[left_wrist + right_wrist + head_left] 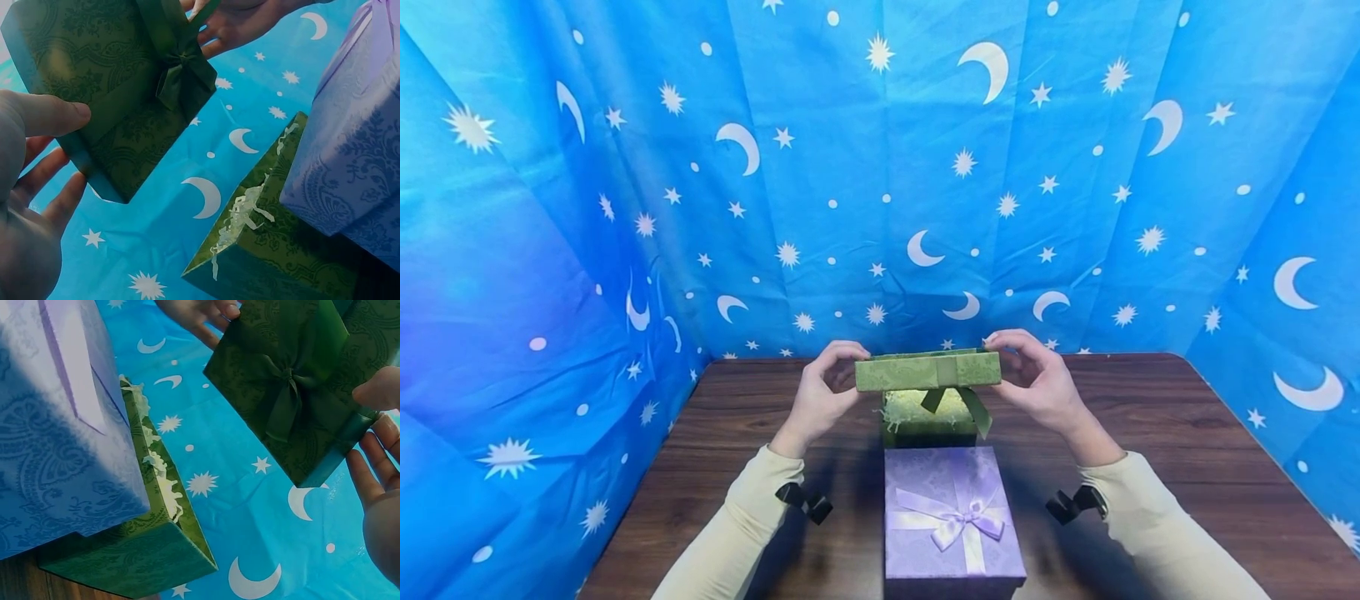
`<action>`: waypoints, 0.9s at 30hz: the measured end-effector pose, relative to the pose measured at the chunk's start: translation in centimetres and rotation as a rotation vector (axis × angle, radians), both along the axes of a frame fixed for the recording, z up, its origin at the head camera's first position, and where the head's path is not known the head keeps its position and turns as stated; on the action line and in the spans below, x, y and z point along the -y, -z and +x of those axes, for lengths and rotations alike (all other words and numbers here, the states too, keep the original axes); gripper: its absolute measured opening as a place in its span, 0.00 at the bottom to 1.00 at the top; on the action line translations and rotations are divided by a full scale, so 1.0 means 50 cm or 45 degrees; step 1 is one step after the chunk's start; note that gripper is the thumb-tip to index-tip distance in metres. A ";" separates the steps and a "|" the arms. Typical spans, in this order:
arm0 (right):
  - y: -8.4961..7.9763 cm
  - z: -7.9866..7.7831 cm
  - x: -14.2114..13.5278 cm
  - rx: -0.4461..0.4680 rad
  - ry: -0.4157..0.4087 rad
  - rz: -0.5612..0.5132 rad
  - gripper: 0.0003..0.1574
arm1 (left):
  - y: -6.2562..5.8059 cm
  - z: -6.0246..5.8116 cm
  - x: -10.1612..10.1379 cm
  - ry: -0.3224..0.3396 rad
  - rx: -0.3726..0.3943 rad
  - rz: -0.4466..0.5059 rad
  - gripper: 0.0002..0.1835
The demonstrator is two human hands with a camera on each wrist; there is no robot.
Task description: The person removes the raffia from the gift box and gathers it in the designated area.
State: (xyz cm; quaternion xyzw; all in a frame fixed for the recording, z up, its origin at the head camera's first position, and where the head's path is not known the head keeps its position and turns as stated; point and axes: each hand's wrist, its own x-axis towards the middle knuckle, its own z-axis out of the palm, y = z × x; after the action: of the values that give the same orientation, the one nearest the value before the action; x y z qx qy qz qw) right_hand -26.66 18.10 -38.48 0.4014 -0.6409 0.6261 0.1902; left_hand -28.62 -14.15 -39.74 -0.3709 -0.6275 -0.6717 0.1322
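Both hands hold a green box lid [898, 372] raised above an open green box [934, 429]. The left hand [823, 392] grips its left end, thumb on the bow side and fingers at the edge, as the left wrist view shows. At the opposite end, the right hand [1036, 383] grips it the same way. A dark green ribbon bow [181, 59] is tied on the lid's face, its tails hanging down in the head view. Pale shredded paper [240, 219] pokes out over the green box's rim. What lies beneath the shreds is hidden.
A closed lavender box [925, 475] with a satin bow stands nearer the body, in front of the green box and partly covering it. Both are on a dark wooden table [737, 508]. Blue cloth [850, 158] with moons and stars hangs behind and at the sides.
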 end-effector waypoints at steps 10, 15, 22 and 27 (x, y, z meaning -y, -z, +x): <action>0.010 -0.004 0.003 -0.111 -0.055 -0.035 0.30 | 0.004 -0.002 0.001 0.022 -0.081 0.011 0.20; 0.013 -0.004 0.010 -0.162 -0.088 -0.050 0.30 | 0.006 -0.001 0.001 0.006 -0.099 0.008 0.21; 0.014 -0.008 0.015 -0.223 -0.090 -0.027 0.29 | 0.008 0.000 0.006 -0.008 -0.126 0.004 0.21; 0.016 -0.008 0.016 -0.223 -0.098 -0.032 0.29 | 0.007 0.000 0.009 -0.005 -0.142 -0.005 0.21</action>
State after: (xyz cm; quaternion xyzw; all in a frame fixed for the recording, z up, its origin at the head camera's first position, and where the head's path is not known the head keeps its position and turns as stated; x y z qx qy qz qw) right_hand -27.08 17.28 -39.28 0.4765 -0.5980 0.6035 0.2264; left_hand -28.62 -14.58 -40.12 -0.4068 -0.6211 -0.6486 0.1677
